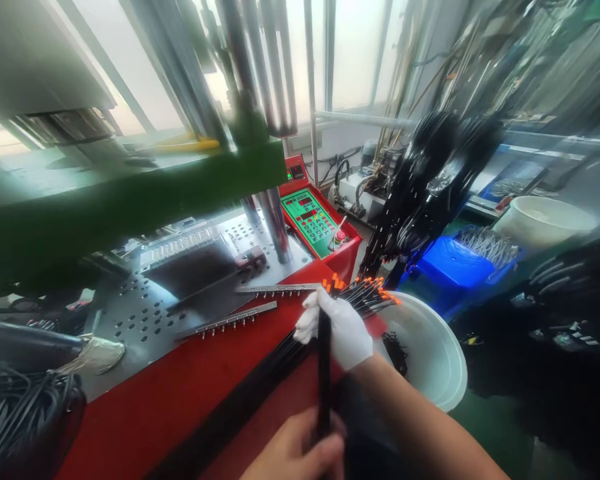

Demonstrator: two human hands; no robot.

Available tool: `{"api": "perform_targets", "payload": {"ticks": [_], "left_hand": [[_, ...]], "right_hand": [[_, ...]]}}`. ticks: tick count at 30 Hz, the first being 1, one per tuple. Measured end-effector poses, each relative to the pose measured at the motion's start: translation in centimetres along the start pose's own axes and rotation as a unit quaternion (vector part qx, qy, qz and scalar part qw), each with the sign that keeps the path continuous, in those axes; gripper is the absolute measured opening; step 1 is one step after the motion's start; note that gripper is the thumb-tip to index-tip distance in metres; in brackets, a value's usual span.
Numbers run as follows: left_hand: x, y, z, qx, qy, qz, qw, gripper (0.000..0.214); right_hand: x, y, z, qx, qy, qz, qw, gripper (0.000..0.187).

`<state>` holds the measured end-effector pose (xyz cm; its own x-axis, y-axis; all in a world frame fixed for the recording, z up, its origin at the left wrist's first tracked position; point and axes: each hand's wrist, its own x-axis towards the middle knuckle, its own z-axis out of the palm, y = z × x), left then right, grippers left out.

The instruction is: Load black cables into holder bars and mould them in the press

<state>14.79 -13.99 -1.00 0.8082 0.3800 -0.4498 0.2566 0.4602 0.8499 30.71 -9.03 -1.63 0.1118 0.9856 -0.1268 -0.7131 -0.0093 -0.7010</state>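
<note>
Bare left hand (295, 453), fingers closed round lower end of orange-tipped black wire bundle (324, 380); white-gloved right hand (337, 327) grips it higher, over red tabletop (180, 387) beside white plastic bowl (430, 360). Step judged: gathering bundle. Next move needs tips kept level.

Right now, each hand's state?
Left hand: closed around the black wire bundle.
Right hand, gloved: closed around the same bundle, near its orange tips.
</note>
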Motion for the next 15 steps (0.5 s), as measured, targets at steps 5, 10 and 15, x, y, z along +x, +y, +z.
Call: {"api": "perform_targets", "payload": {"ticks": [5,10,15], "left_hand": [[1.0,1.3,-1.4,-0.108,0.169,0.088,0.976,0.035],[-3.7,1.2,-4.8,0.021,0.107,-0.030,0.994,0.036],[-4.1,-1.5,-3.7,-0.099,0.199,0.046,0.974,0.033]], "right_hand": [[-0.5,0.5,2.3,-0.061,-0.129,0.044,0.989,0.041],[-1.8,1.2,2.6,-0.153,-0.228,0.064,0.959,0.039],[-3.0,5.5,2.6,-0.138,-0.242,0.131,0.952,0.044]]}}
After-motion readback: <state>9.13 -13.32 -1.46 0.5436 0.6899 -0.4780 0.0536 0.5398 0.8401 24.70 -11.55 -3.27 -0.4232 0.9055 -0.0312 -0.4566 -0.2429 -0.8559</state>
